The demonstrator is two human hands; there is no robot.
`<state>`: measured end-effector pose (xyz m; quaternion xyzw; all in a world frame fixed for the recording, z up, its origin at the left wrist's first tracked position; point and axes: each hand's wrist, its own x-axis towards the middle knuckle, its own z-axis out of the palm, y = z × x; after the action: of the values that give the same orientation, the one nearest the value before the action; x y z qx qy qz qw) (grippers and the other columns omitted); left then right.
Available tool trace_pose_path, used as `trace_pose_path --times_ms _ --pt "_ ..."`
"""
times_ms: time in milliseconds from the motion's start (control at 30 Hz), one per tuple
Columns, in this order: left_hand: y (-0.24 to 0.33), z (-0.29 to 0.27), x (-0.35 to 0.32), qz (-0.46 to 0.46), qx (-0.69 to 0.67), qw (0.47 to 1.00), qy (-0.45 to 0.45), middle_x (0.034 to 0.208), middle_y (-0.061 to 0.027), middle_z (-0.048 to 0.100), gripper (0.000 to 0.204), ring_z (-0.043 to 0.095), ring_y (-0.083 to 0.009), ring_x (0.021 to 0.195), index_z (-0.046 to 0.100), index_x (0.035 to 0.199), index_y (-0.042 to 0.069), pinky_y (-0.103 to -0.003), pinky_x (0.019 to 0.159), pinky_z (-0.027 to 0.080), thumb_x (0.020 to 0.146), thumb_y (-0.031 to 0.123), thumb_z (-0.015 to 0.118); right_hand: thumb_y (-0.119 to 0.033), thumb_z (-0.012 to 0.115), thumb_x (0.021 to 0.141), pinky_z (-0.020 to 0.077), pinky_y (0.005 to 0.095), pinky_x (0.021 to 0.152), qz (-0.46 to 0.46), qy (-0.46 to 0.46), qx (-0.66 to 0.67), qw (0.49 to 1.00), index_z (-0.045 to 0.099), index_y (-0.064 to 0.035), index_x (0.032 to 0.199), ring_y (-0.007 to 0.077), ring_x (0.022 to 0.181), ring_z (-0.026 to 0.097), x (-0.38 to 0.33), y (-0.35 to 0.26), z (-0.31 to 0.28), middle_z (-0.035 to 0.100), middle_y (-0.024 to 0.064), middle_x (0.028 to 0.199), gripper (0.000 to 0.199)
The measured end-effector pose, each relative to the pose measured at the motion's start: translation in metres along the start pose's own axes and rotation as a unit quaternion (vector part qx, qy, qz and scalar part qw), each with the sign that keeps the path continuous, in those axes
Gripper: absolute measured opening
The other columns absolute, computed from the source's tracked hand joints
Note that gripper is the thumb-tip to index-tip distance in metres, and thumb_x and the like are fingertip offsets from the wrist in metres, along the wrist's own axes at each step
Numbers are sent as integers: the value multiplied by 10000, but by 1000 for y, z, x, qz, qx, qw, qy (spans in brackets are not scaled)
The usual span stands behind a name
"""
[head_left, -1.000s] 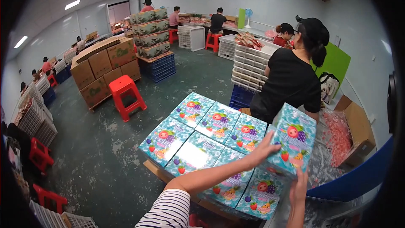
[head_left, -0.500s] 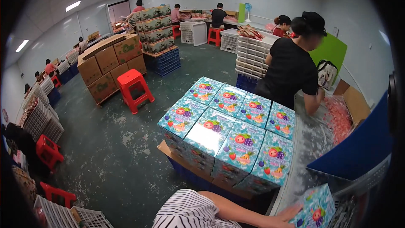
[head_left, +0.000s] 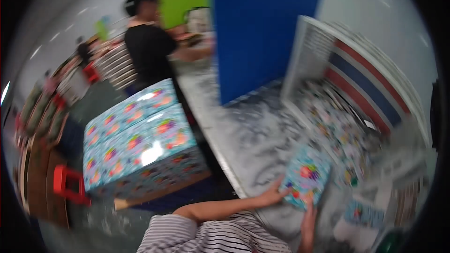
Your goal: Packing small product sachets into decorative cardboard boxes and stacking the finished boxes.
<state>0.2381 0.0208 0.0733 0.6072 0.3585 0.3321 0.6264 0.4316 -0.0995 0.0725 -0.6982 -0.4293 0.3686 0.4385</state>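
A turquoise carton (head_left: pixel 304 168) printed with colourful fruit is over the marbled worktop in front of me, blurred by motion. My left hand (head_left: pixel 272 194) grips its left edge, fingers partly tucked against the side. At the lower right edge my right hand (head_left: pixel 308 213) holds it too, fingertips on the printed face. Beyond the carton, a white crate (head_left: pixel 300 107) lies on its side with many small multicoloured packets (head_left: pixel 335 131) spilling from its mouth.
A block of matching turquoise cartons (head_left: pixel 136 136) stands to my left. A blue upright panel (head_left: pixel 262 37) divides the worktop (head_left: pixel 253 131). Past it works a person in black (head_left: pixel 147 51). A red stool (head_left: pixel 70 185) is at far left; another fruit-printed piece (head_left: pixel 363 214) lies at lower right.
My view has swung right, bringing the worktop and crate into sight. The carton, earlier in my left hand at the lower right, is now held between both hands.
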Motion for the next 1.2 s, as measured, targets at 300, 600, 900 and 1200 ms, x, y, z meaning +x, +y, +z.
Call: trace_pose_path --times_ms 300,600,900,1200 --pt "38 10 -18 -208 -89 974 -27 1416 -127 379 768 414 -276 1280 114 1509 172 -476 960 443 938 542 472 -378 475 976 408 346 934 -30 73 127 989 506 35 1236 250 1070 549 3 -34 10 584 178 1162 489" --pt "25 33 18 -144 -23 987 -68 1497 -140 230 806 346 -310 1324 -19 1500 168 -467 987 406 949 523 451 -470 495 940 350 355 1020 -6 45 116 992 493 35 1296 296 1190 494 95 -5 -31 539 234 1249 618" --pt "19 -12 -11 -74 107 991 -24 1417 -212 384 613 437 -307 1250 291 1418 -35 -404 1044 343 986 372 445 -462 637 857 317 394 1063 -7 188 -70 980 444 39 1324 353 1275 409 126 -1 -54 415 247 1377 711" --pt "-18 -65 -37 139 424 895 2 1377 -262 392 408 373 -429 1271 463 1277 -58 -474 1073 296 958 196 472 -308 718 775 235 504 1102 14 265 -404 875 242 79 1408 459 1334 252 156 23 -78 195 289 1481 881"
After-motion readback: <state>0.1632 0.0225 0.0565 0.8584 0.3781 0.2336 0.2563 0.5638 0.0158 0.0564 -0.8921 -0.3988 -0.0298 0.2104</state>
